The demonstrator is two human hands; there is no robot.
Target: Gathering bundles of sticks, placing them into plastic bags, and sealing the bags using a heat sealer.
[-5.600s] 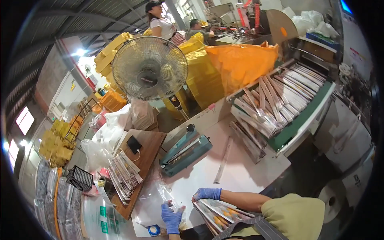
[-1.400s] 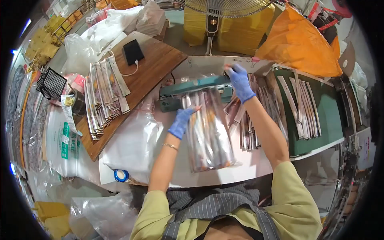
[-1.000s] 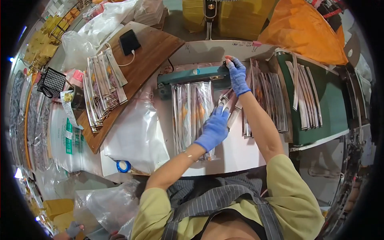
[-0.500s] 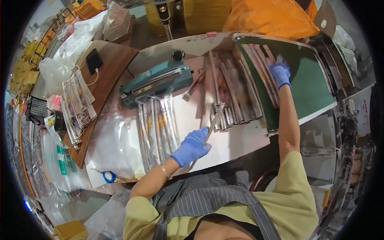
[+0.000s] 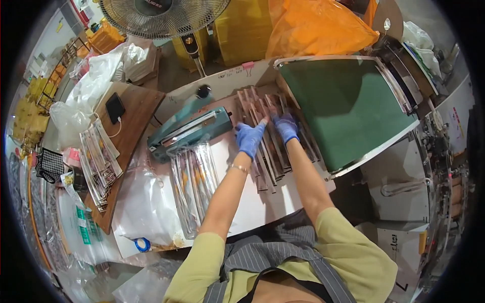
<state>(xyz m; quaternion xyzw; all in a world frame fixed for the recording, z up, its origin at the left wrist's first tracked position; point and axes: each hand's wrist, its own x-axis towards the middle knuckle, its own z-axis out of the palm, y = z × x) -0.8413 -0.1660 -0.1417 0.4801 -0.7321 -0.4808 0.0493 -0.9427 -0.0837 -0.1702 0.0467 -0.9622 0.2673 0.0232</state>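
Note:
Both my gloved hands are at the pile of long, narrow printed strips point(image 5: 269, 169) on the white tabletop. My left hand point(image 5: 249, 140), in a blue glove, grips strips at the pile's left side, thumb reaching to the right. Close beside it, my right hand point(image 5: 286, 126), also gloved, is closed around strips on the right side; its fingertips are partly hidden among them. To the left, a teal sealing machine point(image 5: 189, 132) stands at an angle. Clear plastic sleeves with similar strips point(image 5: 192, 184) lie in front of it.
A green board point(image 5: 348, 111) with a pale edge borders the pile on the right. More strips point(image 5: 99, 164) and a phone point(image 5: 115, 107) rest on the brown wooden board point(image 5: 136, 121) at left. Behind the table stand a fan point(image 5: 164, 17) and an orange bag point(image 5: 318, 30).
My right hand has come left from the green board to the pile, and the strips there have left the board. My left hand has moved up from the front edge to the pile.

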